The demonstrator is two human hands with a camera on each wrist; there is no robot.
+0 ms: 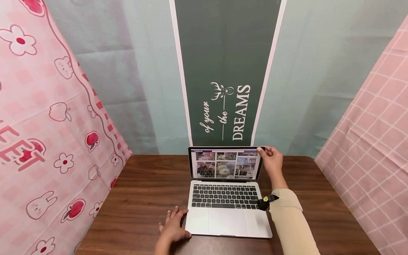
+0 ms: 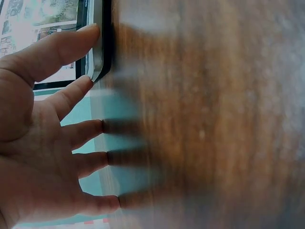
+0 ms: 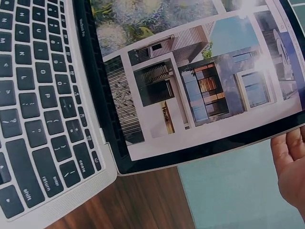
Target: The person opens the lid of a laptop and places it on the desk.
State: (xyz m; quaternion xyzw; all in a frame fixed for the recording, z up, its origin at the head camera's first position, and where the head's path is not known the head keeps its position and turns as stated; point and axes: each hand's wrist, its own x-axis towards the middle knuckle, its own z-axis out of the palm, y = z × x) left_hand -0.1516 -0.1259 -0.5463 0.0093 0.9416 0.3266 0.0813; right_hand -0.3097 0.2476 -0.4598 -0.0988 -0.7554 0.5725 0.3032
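An opened silver laptop point(image 1: 197, 223) with a black keyboard sits on the table, its lit screen point(image 1: 225, 164) showing a grid of photos. At the screen's upper right corner, my right hand point(image 1: 273, 159) pinches the lid, thumb on the front and fingers behind. In the right wrist view only part of that hand point(image 3: 291, 164) appears, by the screen's edge. My left hand point(image 1: 173, 226) lies at the laptop's front left side with its fingers spread. The left wrist view shows the thumb point(image 2: 62, 50) and index finger at the base's side edge, the other fingertips on the tabletop.
The brown wooden table point(image 1: 143, 191) has its far edge against a pale green cloth point(image 1: 153, 88) with a dark green printed panel point(image 1: 223, 53). Pink patterned cloths hang at the left point(image 1: 63, 134) and right point(image 1: 366, 134). A black strap device point(image 1: 266, 202) is on my right wrist.
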